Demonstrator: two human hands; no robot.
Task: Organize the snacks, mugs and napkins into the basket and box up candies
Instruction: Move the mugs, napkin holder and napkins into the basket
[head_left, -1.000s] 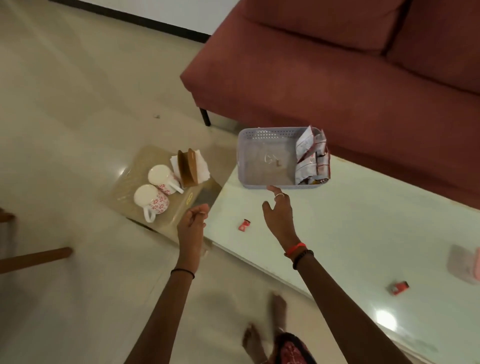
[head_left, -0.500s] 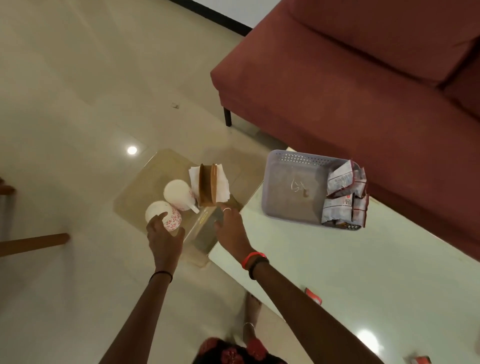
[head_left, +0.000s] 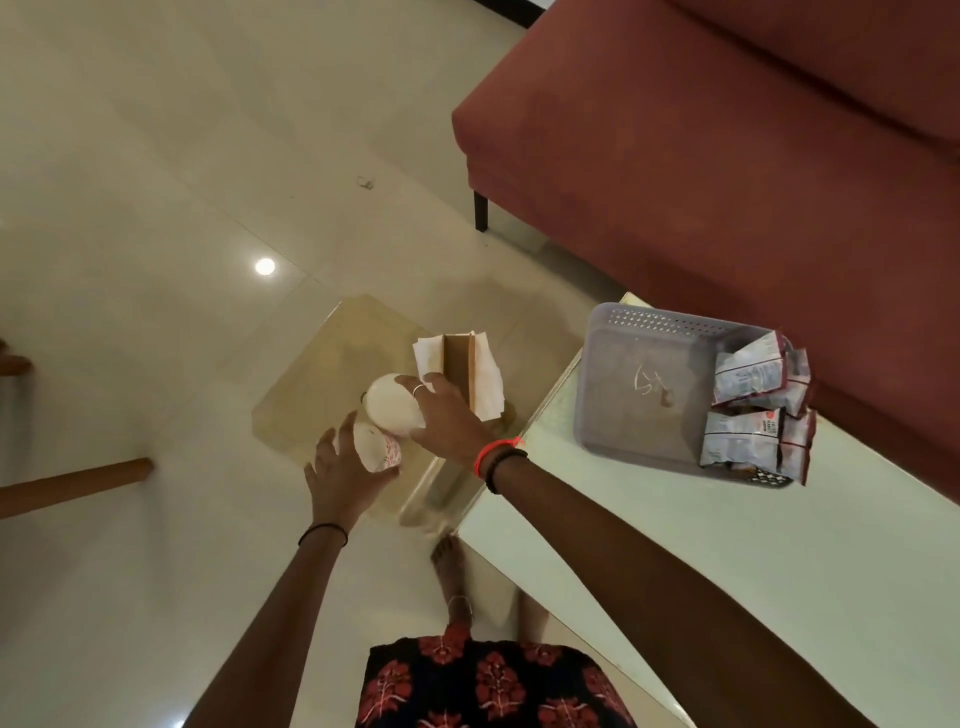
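From my seat I see both hands down over the low glass side table (head_left: 311, 384), each on a mug. The left hand (head_left: 345, 470) curls around the near mug (head_left: 375, 449) — white with a small red pattern — fingers spread and wrapped about its side, thumb on the far edge; the grip looks closed on it, though I cannot tell whether the mug is off the glass. The right hand (head_left: 449, 418) lies over the far mug (head_left: 393, 406), a plain-looking white one seen from above, with the ringed finger and its neighbours draped across the rim and the palm covering the side toward the napkins; it is clasped on the mug, loosely curved rather than a fist. The two mugs touch or nearly touch each other. Just beyond the right hand's fingertips stands the brown napkin holder (head_left: 458, 364), with white napkins (head_left: 488, 382) fanning out either side of it. On the pale table (head_left: 779, 571) to my right, the grey basket (head_left: 639, 379) sits near the corner, close to the red sofa (head_left: 727, 156); the snack packets (head_left: 758, 410) stand stacked against its right wall, the rest of its floor bare apart from a faint mark. A red band and a dark one ring the right wrist — a thin dark one the left.
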